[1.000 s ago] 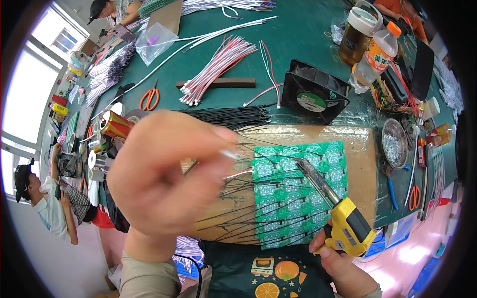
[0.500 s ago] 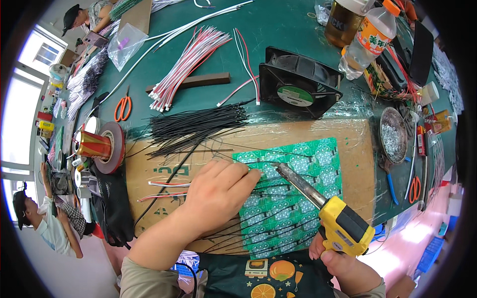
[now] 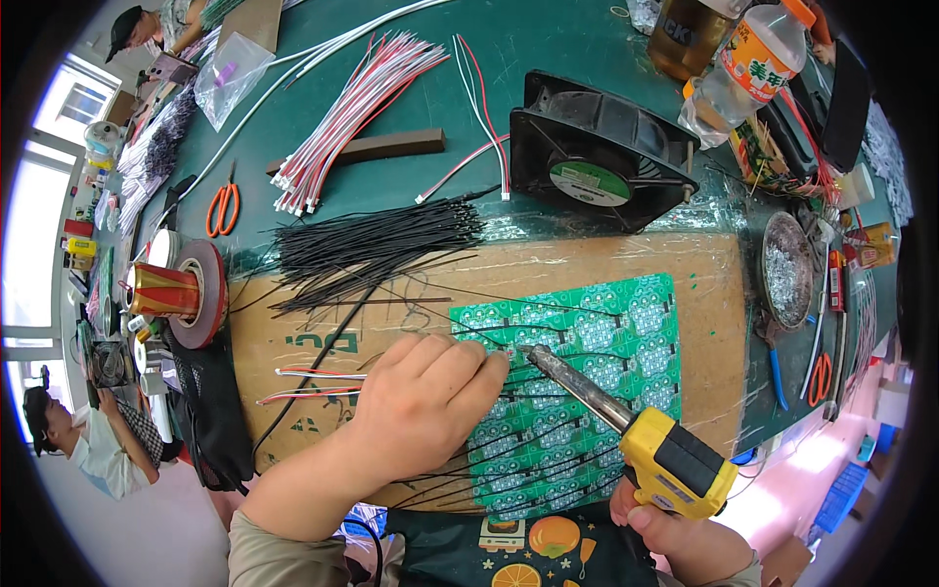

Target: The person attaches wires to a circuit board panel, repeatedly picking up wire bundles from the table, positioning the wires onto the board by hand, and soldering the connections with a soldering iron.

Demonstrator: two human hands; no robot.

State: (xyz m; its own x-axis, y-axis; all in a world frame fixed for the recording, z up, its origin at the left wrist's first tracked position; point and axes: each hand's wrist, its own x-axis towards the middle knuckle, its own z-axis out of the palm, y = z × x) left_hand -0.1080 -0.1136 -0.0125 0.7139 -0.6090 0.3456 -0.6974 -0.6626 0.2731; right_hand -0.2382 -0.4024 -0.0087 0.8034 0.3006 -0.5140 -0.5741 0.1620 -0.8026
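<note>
Left hand, bare; right hand, bare, to its lower right. Mat, flat brown sheet, beneath the left hand. Circuit board, thin green rectangle with pale printed rounds, under and right of the left fingertips. Fan, black, square-framed, beyond the left hand and rightward. Wire bundle, thin black strands, beyond the left knuckles. Soldering iron, yellow-and-black body, dull metal barrel, in the right hand. Red-and-white wires, slender, left of the left hand. Pose: left palm down, fingers bunched together near the iron's tip, any grip hidden; right curled around the iron's handle.
</note>
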